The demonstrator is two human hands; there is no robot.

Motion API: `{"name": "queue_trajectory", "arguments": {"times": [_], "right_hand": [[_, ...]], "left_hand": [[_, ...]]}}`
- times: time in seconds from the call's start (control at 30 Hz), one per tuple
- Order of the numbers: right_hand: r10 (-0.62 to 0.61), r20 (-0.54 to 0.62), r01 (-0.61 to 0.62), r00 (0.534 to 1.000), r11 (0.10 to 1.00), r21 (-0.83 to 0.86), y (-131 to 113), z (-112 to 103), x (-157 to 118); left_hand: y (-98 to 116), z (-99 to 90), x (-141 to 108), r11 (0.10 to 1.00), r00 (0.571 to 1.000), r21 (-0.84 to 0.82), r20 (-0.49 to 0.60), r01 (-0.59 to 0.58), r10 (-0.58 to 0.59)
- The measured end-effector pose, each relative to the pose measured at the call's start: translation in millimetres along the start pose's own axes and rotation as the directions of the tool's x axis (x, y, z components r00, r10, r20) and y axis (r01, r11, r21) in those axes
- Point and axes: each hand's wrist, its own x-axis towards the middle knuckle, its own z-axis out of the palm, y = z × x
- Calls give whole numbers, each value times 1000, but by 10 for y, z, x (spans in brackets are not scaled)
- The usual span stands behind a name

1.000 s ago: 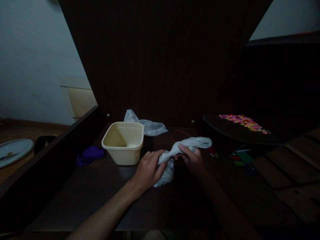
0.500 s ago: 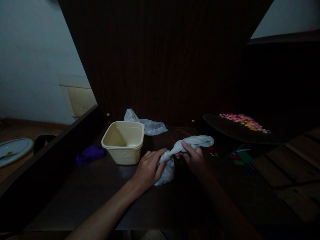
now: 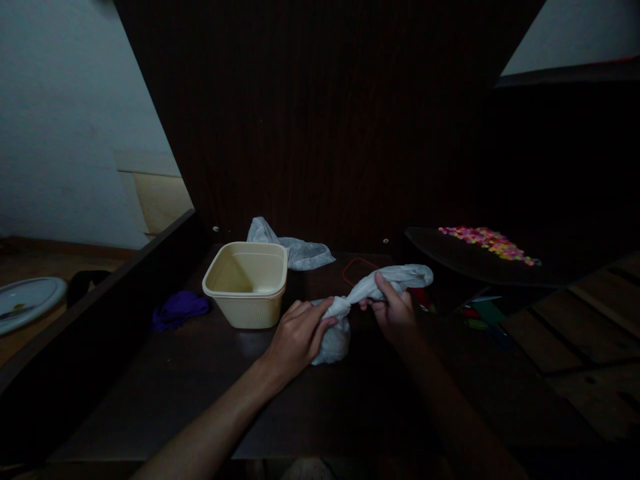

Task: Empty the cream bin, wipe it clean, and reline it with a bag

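Note:
A whitish plastic bag (image 3: 336, 339) is stretched between my two hands, with a knot or twist near its middle. My left hand (image 3: 299, 335) is closed on the bag beside that knot, its bulging lower part hanging at the dark surface. My right hand (image 3: 393, 308) pinches the twisted upper part, whose end sticks out to the right. Just left of my left hand stands a cream plastic container (image 3: 250, 310), open at the top. Another whitish bag (image 3: 305, 255) lies crumpled behind the container.
Purple cloth (image 3: 181, 310) lies left of the container. An orange-red loop (image 3: 353, 267) is behind my hands. At the right, colourful beads or flowers (image 3: 490, 241) rest on a dark curved piece. A raised dark edge (image 3: 100, 300) runs along the left, and a tall dark panel (image 3: 320, 120) rises behind.
My right hand has moved slightly right and up with the twisted end of the bag. The narrow part by the knot looks tighter. My left hand has barely moved.

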Motion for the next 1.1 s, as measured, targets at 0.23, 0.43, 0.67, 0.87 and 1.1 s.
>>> {"name": "queue_trajectory", "arguments": {"times": [0.23, 0.43, 0.67, 0.87, 1.1], "right_hand": [[-49, -106, 50, 993, 999, 8, -65, -1, 43], [-52, -243, 56, 969, 998, 11, -101, -95, 130], [-83, -125, 94, 989, 992, 87, -116, -170, 195], [-4, 55, -4, 998, 989, 150, -57, -74, 117], [128, 67, -134, 989, 988, 79, -1, -58, 78]], "left_hand": [[6, 8, -1, 999, 1000, -36, 0, -23, 23], [6, 5, 0, 999, 999, -25, -1, -33, 33], [13, 25, -8, 1000, 1000, -23, -12, 4, -4], [23, 30, -26, 998, 997, -25, -44, 58, -59], [17, 19, -27, 997, 998, -51, -19, 59, -60]]}}
